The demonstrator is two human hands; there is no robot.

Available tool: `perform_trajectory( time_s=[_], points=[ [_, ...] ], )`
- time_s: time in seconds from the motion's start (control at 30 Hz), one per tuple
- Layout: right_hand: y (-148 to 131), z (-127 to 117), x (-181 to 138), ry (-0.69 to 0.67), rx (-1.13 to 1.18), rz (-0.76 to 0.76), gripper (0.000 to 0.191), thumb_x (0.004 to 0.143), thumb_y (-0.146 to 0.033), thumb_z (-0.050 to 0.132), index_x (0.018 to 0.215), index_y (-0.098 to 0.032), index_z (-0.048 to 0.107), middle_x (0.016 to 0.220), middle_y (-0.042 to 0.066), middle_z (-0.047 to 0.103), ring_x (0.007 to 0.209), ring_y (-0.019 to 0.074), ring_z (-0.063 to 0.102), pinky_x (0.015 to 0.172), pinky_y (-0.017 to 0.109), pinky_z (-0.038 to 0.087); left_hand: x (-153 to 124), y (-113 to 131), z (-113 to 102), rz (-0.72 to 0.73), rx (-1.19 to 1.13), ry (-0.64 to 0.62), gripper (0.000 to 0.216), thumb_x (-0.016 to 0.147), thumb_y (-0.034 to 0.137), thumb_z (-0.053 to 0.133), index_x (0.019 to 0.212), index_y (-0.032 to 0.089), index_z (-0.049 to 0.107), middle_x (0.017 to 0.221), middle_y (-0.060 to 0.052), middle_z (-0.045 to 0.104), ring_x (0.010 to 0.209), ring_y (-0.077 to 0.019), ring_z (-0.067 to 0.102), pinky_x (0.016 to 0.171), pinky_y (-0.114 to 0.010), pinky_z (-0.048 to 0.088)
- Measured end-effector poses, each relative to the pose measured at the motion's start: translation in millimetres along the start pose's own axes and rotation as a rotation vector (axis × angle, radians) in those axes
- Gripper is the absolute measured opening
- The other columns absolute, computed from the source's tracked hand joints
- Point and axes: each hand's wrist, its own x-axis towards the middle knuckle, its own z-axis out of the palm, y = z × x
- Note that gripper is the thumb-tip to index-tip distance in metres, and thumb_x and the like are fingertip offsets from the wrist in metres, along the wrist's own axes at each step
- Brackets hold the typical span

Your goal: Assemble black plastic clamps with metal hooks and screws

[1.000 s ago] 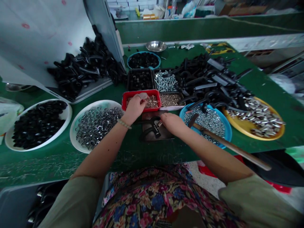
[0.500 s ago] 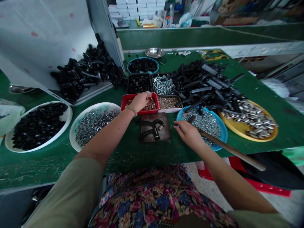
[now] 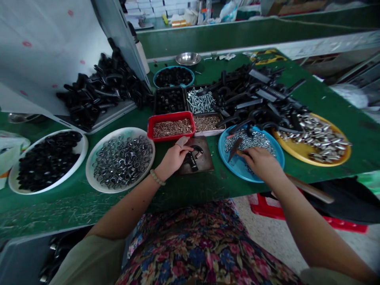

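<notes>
Near the tabletop's 6 o'clock edge, the left hand (image 3: 173, 158) pinches the black part (image 3: 192, 157) on the metal plate (image 3: 206, 162). At its 3 o'clock, the right hand (image 3: 261, 164) grips the hammer (image 3: 234, 147), head resting in the blue dish (image 3: 234, 168), not yet lifted.

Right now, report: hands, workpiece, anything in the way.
Left hand, fingers on black clamp piece, on metal plate. Right hand shut on hammer over blue dish. Nothing between hands and piece.
</notes>
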Motion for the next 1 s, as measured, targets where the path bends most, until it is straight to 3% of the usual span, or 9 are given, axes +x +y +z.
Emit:
perform_trajectory(
  time_s=[0.13,0.27,0.43,0.53,0.67,0.8,0.87,1.0],
  points=[
    [4.9,2.7,0.5,-0.045,-0.037,0.003,0.034,0.094,-0.038,0.043,0.1,-0.014,0.066,0.093,0.014,0.068,0.091,0.0275,0.062,0.085,0.041,0.046,4.3,-1.7,1.4,-0.037,0.019,-0.014,0.051,0.084,0.007,0.051,0.134,0.018,0.047,0.107,-0.007,0.069,0.095,-0.0163,0.066,0.092,-0.031,0.052],
    [3.4,-0.5,-2.5,-0.11,-0.088,-0.009,0.031,0.091,-0.036,0.047,0.107,-0.014,0.064,0.098,0.015,0.069,0.093,0.029,0.063,0.081,0.041,0.048,2.0,15.3,-3.5,0.125,0.312,-0.034,0.052,0.088,0.01,0.045,0.138,0.023,0.043,0.122,-0.009,0.059,0.098,-0.0181,0.062,0.092,-0.032,0.05],
    [-38.3,-16.8,-3.2,-0.058,-0.035,0.134,0.036,0.096,-0.035,0.035,0.117,-0.016,0.058,0.104,0.016,0.069,0.083,0.0282,0.068,0.066,0.037,0.049,-3.3,20.2,-5.4,0.184,0.516,-0.177,0.033,0.096,0.02,0.034,0.118,0.022,0.059,0.126,-0.008,0.056,0.087,-0.0165,0.062,0.083,-0.029,0.05],
    [-73.3,-27.9,5.5,-0.069,0.197,0.077,0.034,0.097,-0.032,0.031,0.118,-0.017,0.054,0.104,0.014,0.071,0.087,0.0266,0.069,0.071,0.034,0.051,-12.4,7.1,-3.9,0.225,0.489,-0.17,0.034,0.097,0.021,0.035,0.117,0.021,0.062,0.128,-0.007,0.058,0.105,-0.0195,0.059,0.096,-0.033,0.046],
    [-101.5,-37.6,23.1,-0.103,0.303,0.007,0.032,0.098,-0.033,0.032,0.116,-0.018,0.053,0.107,0.014,0.07,0.09,0.0262,0.069,0.072,0.034,0.05,-30.2,-5.0,-3.9,0.275,0.571,-0.049,0.038,0.09,0.033,0.054,0.127,0.024,0.06,0.136,-0.01,0.052,0.128,-0.0294,0.043,0.112,-0.048,0.032],
    [-111.8,-40.6,36.2,-0.224,0.254,0.002,0.03,0.098,-0.031,0.033,0.114,-0.017,0.054,0.104,0.014,0.07,0.083,0.0264,0.069,0.067,0.034,0.049,-37.7,-7.8,-5.0,0.21,0.572,-0.032,0.045,0.088,0.032,0.058,0.132,0.031,0.056,0.14,-0.009,0.048,0.131,-0.0296,0.04,0.115,-0.053,0.024],
    [-119.7,-41.9,40.9,-0.221,0.264,-0.038,0.03,0.098,-0.031,0.033,0.117,-0.018,0.053,0.108,0.015,0.069,0.084,0.0259,0.069,0.068,0.034,0.049,-35.9,-10.0,-4.9,0.196,0.54,-0.049,0.044,0.088,0.032,0.057,0.132,0.032,0.055,0.14,-0.008,0.049,0.131,-0.0288,0.04,0.116,-0.053,0.023],
    [-140.0,-42.4,47.6,-0.186,0.267,-0.1,0.031,0.098,-0.032,0.034,0.117,-0.019,0.054,0.102,0.013,0.07,0.078,0.0235,0.068,0.063,0.032,0.047,-29.3,-13.9,-4.8,0.117,0.446,0.002,0.056,0.082,0.034,0.064,0.135,0.023,0.049,0.131,-0.01,0.056,0.127,-0.0287,0.044,0.115,-0.049,0.027]
  ],
)
